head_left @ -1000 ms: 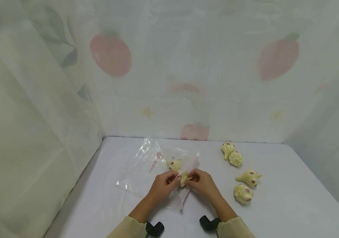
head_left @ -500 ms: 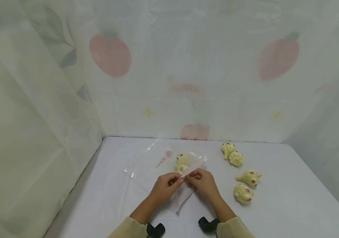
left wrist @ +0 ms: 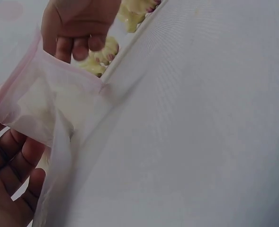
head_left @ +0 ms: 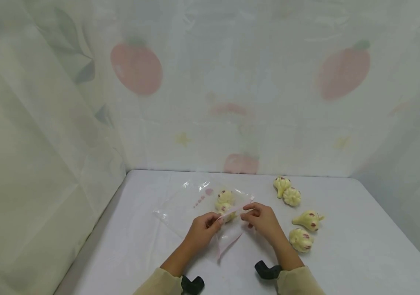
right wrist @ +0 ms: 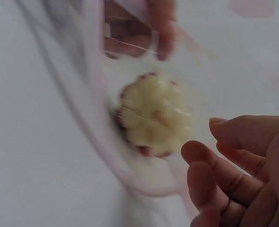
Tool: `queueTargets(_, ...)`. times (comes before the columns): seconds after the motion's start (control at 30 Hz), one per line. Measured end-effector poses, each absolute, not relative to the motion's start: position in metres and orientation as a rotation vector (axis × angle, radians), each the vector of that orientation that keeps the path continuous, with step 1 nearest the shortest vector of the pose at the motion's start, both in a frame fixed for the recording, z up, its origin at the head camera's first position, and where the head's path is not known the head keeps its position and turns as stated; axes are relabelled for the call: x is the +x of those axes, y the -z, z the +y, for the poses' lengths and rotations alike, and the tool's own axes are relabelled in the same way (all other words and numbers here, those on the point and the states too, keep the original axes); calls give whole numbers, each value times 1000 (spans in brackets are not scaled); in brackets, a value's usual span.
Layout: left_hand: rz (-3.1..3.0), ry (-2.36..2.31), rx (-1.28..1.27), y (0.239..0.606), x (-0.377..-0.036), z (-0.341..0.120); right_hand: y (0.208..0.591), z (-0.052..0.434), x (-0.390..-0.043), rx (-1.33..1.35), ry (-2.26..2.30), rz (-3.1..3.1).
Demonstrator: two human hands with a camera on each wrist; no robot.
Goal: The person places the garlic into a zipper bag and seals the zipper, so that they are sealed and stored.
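Note:
A clear plastic bag (head_left: 177, 211) with a pink-edged mouth lies at the middle of the table, its mouth turned toward the right front. My left hand (head_left: 200, 230) pinches the near side of that mouth. Inside sit garlic bulbs (head_left: 225, 197) with purple-red streaks; one garlic bulb (right wrist: 153, 116) shows just within the opening in the right wrist view. Beside the right part of the rim is my right hand (head_left: 265, 223), fingers loosely bent and holding nothing. In the left wrist view, the bag's pink rim (left wrist: 75, 71) stands up between both hands.
Several more garlic bulbs (head_left: 308, 221) lie on the white table (head_left: 350, 254) to the right of my right hand. A black curved piece (head_left: 192, 285) sits at my left wrist, another black piece (head_left: 267, 271) at my right. A fruit-patterned curtain (head_left: 287, 123) hangs behind.
The garlic bulb between my hands has gone into the bag, and my right hand has let go and drawn back to the right. My left hand keeps its hold on the rim.

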State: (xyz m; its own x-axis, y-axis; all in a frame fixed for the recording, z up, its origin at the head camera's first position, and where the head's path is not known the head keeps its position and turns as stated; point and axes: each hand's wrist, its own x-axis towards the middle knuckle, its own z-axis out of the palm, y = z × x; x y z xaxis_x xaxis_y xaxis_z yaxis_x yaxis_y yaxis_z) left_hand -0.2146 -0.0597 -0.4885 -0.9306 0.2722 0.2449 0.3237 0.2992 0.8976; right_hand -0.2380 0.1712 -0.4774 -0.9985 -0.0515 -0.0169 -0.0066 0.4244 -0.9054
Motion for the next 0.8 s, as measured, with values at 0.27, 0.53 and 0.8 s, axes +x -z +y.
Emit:
queueTargets(0.27,-2497,1762,-518,507,-226,-61,429,231,-230,-38,1141,2950)
queueTargets(0.53,-2496,1779,-527,516,-232,-65,405,295,-211,-50,929,2799)
queueTargets(0.8,-2480,1782,-518,513,-231,-68,409,314,-209,74,977,2644)
